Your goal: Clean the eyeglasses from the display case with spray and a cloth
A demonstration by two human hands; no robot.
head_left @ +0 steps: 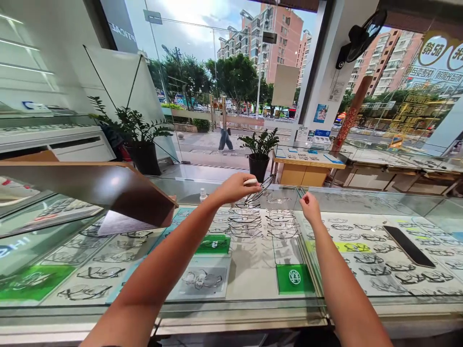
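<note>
My left hand reaches over the glass display counter with its fingers closed. It grips a pair of dark-rimmed eyeglasses, and a small whitish thing of unclear kind shows at the fingers. Rows of eyeglasses lie below it inside the case, beside another column of eyeglasses. My right hand is closed in a loose fist by the upright edge of a glass panel. What its fingers hold, if anything, is hidden.
A tilted brown board, perhaps a mirror back, stands on the counter at left. A black phone lies at right. Green logo card and the counter's front glass edge are nearer me. Potted plants stand behind.
</note>
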